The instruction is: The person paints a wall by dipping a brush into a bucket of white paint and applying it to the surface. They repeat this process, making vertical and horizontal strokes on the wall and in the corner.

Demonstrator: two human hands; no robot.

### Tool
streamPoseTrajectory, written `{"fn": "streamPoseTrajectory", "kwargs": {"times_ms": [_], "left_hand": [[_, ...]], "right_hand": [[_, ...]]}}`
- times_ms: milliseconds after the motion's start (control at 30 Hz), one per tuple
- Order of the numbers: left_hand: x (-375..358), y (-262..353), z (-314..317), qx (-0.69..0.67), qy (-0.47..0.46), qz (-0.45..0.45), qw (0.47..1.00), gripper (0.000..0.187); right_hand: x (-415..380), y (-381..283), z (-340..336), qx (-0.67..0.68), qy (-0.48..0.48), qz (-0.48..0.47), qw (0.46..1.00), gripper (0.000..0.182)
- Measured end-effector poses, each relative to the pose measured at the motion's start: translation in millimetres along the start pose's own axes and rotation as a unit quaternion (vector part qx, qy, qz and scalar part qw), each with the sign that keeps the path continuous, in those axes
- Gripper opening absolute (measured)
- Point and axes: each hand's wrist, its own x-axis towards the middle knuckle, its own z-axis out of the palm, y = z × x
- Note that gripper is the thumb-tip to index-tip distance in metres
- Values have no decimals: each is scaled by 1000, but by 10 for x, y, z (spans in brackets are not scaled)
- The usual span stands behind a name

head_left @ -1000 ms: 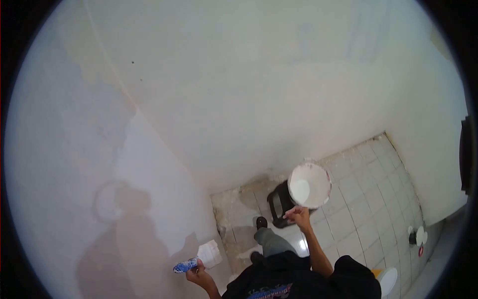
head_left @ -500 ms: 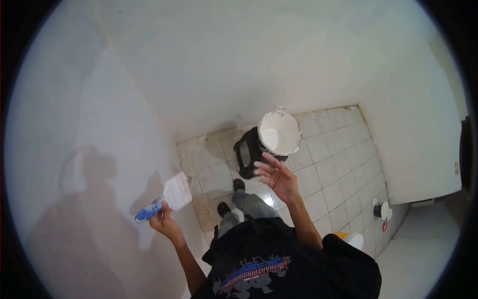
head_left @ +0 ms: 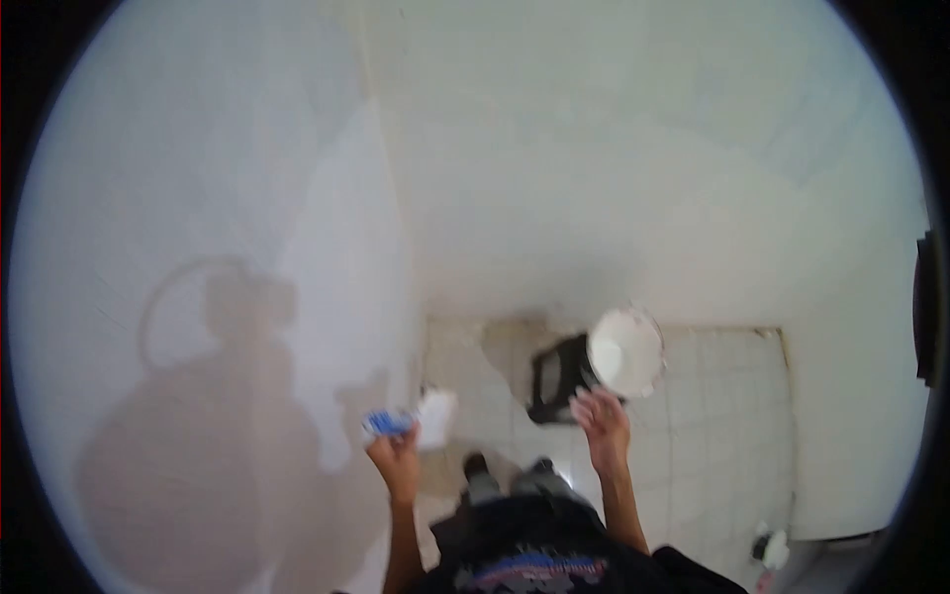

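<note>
A wide brush with a blue, paint-spotted handle (head_left: 389, 423) is in my left hand (head_left: 398, 463), near the left wall. White bristles point right, over the floor. My right hand (head_left: 603, 424) is held out with its fingers apart and nothing in it, just below the rim of a paint bucket (head_left: 650, 319). The bucket holds white paint and rests on a black stool (head_left: 550, 384). Whether my right fingers touch the bucket cannot be made out. The view is slightly blurred.
Pale walls (head_left: 534, 168) meet at a corner left of the stool. The tiled floor (head_left: 722, 416) has paint stains along its edge. Small white and dark items (head_left: 774, 547) lie at the lower right. My shoes stand below the stool. A shadow falls on the left wall.
The view has tilted up and turned, so the bucket and stool sit lower and further right. My right hand's fingers have changed pose. The brush stays in my left hand.
</note>
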Motion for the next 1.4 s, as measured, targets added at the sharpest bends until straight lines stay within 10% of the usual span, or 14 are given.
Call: {"fn": "streamPoseTrajectory", "kwargs": {"times_ms": [500,1000,1400], "left_hand": [[-456,370,44,134,42,-41,989,20],[-1426,828,1866,187,66,-52,979,21],[-2057,1029,2245,266,48,-17,963,10]], "right_hand": [[-72,-663,-935,-29,14,-102,994,39],[859,-1740,-2703,-172,20,-50,984,43],[1148,-1516,-1967,-243,-339,-9,909,33]]}}
